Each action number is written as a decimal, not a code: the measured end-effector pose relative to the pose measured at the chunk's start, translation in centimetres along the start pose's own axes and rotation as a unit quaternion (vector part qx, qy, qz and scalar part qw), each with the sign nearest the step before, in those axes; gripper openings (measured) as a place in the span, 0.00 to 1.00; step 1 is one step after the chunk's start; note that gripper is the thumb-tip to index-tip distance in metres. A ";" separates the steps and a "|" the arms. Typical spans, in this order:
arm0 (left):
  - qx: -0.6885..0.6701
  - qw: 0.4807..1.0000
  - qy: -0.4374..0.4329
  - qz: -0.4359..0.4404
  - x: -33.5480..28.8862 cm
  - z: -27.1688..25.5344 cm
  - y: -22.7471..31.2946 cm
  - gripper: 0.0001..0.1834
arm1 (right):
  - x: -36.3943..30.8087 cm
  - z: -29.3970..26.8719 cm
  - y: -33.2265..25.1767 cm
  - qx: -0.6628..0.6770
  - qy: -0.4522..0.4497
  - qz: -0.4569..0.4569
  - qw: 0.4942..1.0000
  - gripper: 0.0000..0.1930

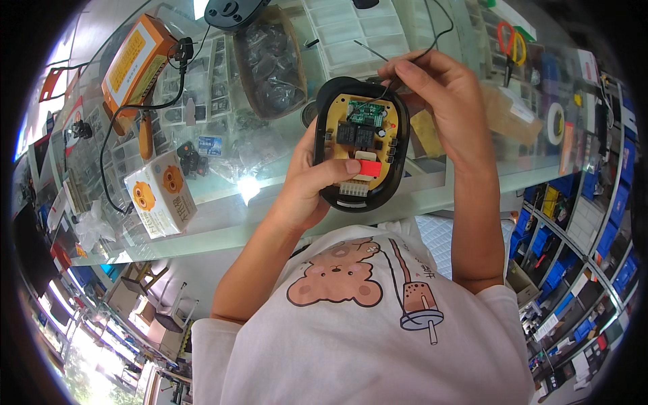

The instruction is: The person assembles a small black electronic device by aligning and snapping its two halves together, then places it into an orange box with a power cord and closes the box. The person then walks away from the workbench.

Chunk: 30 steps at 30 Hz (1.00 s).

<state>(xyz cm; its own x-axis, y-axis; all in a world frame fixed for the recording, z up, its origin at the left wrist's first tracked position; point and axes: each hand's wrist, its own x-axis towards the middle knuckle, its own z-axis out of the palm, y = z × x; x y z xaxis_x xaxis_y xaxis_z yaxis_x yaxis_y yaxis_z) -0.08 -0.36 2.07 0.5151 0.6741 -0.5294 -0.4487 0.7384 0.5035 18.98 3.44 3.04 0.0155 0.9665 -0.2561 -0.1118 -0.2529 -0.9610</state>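
Note:
My left hand (305,179) grips a rounded black plastic housing (403,135) from its left side, tilted up above the glass counter. A tan circuit board (337,111) fills it, bearing a small green board (364,113), black block-shaped components (356,135) and a red piece (369,168). My left thumb lies over the board, its tip at the red piece. At the housing's upper right, my right hand (442,88) pinches a thin black wire (451,23) between thumb and fingers. One stretch loops upward out of view; another dark strand reaches the green board. The fingers partly hide where they meet.
An open cardboard box (270,67) of bagged dark parts and a white compartment tray (358,30) lie beyond the housing. Left are an orange box (138,64), a white carton (160,194) and a black cable (145,106). Scissors (511,47) and a tape roll (555,123) sit right.

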 end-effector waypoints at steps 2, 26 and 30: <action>-0.003 1.000 0.001 0.001 0.0 -0.1 -0.1 0.37 | -0.1 0.0 0.0 -0.009 0.003 0.002 1.000 0.09; 0.044 0.998 -0.014 0.049 0.2 -0.2 0.0 0.38 | -1.3 0.3 -0.1 -0.077 -0.032 -0.027 0.996 0.09; 0.042 0.997 -0.018 0.055 0.1 -0.1 0.0 0.39 | -1.7 0.5 0.1 -0.047 -0.011 -0.014 0.999 0.09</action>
<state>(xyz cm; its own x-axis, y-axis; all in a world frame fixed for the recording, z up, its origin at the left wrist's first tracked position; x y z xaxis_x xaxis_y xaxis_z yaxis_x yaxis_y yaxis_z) -0.06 -0.27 1.97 0.4921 0.7492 -0.4433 -0.4423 0.6538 0.6139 18.42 1.79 3.47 -0.0056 0.9736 -0.2283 -0.0171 -0.2283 -0.9734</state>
